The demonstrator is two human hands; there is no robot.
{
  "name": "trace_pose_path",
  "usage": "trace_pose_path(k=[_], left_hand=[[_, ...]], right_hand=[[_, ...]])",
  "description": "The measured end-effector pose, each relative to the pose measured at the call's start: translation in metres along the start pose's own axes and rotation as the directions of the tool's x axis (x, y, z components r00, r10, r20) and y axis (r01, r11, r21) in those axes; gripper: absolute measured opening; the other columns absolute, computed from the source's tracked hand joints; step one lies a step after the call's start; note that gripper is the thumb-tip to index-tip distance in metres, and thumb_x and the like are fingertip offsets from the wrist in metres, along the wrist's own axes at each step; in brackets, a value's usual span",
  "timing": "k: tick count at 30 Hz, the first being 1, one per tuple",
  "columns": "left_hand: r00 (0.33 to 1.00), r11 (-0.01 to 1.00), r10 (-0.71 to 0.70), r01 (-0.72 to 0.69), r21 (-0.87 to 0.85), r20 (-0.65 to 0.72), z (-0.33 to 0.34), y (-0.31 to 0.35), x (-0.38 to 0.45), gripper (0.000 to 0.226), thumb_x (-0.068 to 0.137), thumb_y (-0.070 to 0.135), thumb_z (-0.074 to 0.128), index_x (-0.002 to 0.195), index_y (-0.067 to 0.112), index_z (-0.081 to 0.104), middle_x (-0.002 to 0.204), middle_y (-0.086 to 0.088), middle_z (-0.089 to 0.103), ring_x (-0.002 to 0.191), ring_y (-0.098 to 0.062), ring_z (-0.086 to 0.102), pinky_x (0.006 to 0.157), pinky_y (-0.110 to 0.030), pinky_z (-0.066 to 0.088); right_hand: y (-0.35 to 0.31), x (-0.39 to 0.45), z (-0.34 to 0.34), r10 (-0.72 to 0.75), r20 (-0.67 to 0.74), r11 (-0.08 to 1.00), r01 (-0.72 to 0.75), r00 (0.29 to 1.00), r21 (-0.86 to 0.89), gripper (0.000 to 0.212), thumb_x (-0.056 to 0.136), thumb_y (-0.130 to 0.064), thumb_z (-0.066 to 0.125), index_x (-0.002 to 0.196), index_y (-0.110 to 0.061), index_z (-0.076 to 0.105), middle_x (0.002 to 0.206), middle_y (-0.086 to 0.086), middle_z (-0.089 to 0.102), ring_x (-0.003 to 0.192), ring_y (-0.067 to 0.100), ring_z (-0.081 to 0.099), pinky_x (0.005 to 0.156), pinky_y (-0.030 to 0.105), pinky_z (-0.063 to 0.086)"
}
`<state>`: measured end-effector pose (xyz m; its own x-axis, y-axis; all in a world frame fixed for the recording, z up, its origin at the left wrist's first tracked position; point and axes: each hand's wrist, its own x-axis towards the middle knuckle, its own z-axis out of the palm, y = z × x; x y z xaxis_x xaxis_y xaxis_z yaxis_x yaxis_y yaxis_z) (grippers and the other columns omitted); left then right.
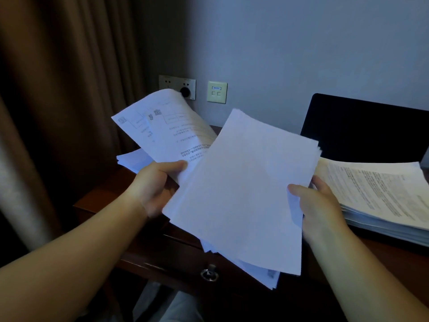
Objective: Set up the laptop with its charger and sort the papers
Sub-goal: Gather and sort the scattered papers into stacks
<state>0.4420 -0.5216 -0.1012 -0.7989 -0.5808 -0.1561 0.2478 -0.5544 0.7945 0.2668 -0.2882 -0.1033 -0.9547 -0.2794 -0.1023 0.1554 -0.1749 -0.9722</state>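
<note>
My right hand grips a thick bundle of blank white sheets by its right edge, held tilted above the desk. My left hand pinches a few printed pages, lifted up and to the left of the bundle. The open laptop stands dark at the back right. A black charger plug sits in the wall socket; its cable is hidden behind the pages.
A tall stack of printed papers lies on the brown desk in front of the laptop. A smaller white pile rests at the desk's left. Brown curtains hang left. A drawer ring pull sits below.
</note>
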Motion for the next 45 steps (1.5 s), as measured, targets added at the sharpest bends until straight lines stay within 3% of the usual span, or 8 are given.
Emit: trace_pose_path(k=[5, 14, 18, 22, 25, 29, 36, 45], left_hand=[[0.995, 0.986, 0.075, -0.084, 0.141, 0.067, -0.005, 0.001, 0.008, 0.036, 0.096, 0.001, 0.058, 0.13, 0.009, 0.065, 0.12, -0.011, 0.076, 0.105, -0.03, 0.075, 0.073, -0.039, 0.064], [0.982, 0.923, 0.068, -0.128, 0.363, 0.173, 0.0, 0.009, 0.009, 0.036, 0.07, 0.03, 0.087, 0.104, 0.019, 0.081, 0.11, -0.014, 0.078, 0.093, -0.03, 0.077, 0.069, -0.037, 0.062], [0.982, 0.91, 0.091, -0.15, 0.386, 0.167, 0.003, 0.009, 0.009, 0.051, 0.074, 0.042, 0.083, 0.116, 0.014, 0.074, 0.111, -0.014, 0.078, 0.094, -0.028, 0.077, 0.069, -0.034, 0.062], [0.99, 0.925, 0.083, -0.119, 0.361, 0.112, 0.002, 0.007, 0.009, 0.039, 0.088, 0.044, 0.073, 0.118, 0.019, 0.072, 0.108, -0.009, 0.079, 0.093, -0.026, 0.078, 0.065, -0.032, 0.062], [0.993, 0.944, 0.058, -0.087, 0.319, 0.099, 0.0, 0.007, 0.011, 0.037, 0.083, 0.025, 0.074, 0.119, 0.016, 0.072, 0.11, -0.012, 0.078, 0.095, -0.032, 0.077, 0.065, -0.037, 0.062], [0.996, 0.954, 0.076, -0.088, 0.287, 0.05, -0.004, 0.009, 0.014, 0.027, 0.096, 0.009, 0.066, 0.122, 0.014, 0.07, 0.111, -0.011, 0.078, 0.097, -0.032, 0.077, 0.068, -0.04, 0.064], [0.99, 0.939, 0.133, -0.144, 0.313, 0.054, -0.001, 0.005, 0.019, 0.028, 0.092, 0.011, 0.075, 0.119, 0.017, 0.072, 0.11, -0.01, 0.079, 0.096, -0.032, 0.077, 0.068, -0.039, 0.063], [0.992, 0.947, 0.124, -0.116, 0.3, -0.005, -0.004, 0.004, 0.024, 0.02, 0.095, 0.021, 0.064, 0.113, 0.021, 0.072, 0.105, -0.003, 0.08, 0.091, -0.022, 0.078, 0.067, -0.034, 0.064]], right_hand=[[-0.004, 0.005, -0.009, 0.139, 0.17, 0.989, -0.126, 0.976, -0.081, 0.022, 0.1, -0.002, 0.057, 0.104, -0.018, 0.072, 0.091, -0.005, 0.08, 0.074, 0.011, 0.077, 0.055, 0.025, 0.055], [-0.006, 0.007, -0.008, 0.194, 0.292, 0.978, -0.16, 0.936, -0.137, 0.031, 0.103, -0.01, 0.051, 0.129, -0.011, 0.067, 0.122, 0.011, 0.074, 0.114, 0.036, 0.068, 0.095, 0.048, 0.052], [-0.002, 0.007, -0.008, 0.138, 0.2, 0.985, -0.113, 0.97, -0.129, 0.025, 0.103, -0.006, 0.053, 0.121, -0.011, 0.07, 0.117, 0.013, 0.075, 0.108, 0.037, 0.07, 0.087, 0.046, 0.054], [0.002, 0.008, -0.008, 0.055, 0.046, 0.995, -0.051, 0.997, -0.086, 0.023, 0.101, -0.003, 0.056, 0.11, -0.018, 0.071, 0.11, 0.003, 0.075, 0.096, 0.024, 0.069, 0.073, 0.035, 0.051], [0.003, 0.009, -0.009, 0.016, -0.009, 0.998, -0.016, 1.0, -0.063, 0.024, 0.101, -0.004, 0.058, 0.114, -0.021, 0.07, 0.117, 0.0, 0.071, 0.106, 0.024, 0.066, 0.089, 0.041, 0.053], [0.001, 0.01, -0.013, -0.009, -0.01, 0.997, 0.008, 1.0, -0.077, 0.023, 0.1, -0.004, 0.06, 0.104, -0.023, 0.072, 0.114, 0.0, 0.073, 0.11, 0.027, 0.066, 0.095, 0.043, 0.051], [-0.002, 0.007, -0.003, -0.006, 0.134, 0.985, 0.028, 0.991, -0.168, 0.03, 0.102, -0.004, 0.056, 0.1, -0.028, 0.073, 0.093, -0.01, 0.078, 0.082, 0.013, 0.074, 0.063, 0.03, 0.053], [0.0, 0.015, 0.008, -0.101, 0.068, 0.979, 0.111, 0.993, -0.173, 0.033, 0.097, 0.003, 0.057, 0.094, -0.026, 0.072, 0.099, -0.006, 0.076, 0.089, 0.022, 0.07, 0.077, 0.035, 0.054]])
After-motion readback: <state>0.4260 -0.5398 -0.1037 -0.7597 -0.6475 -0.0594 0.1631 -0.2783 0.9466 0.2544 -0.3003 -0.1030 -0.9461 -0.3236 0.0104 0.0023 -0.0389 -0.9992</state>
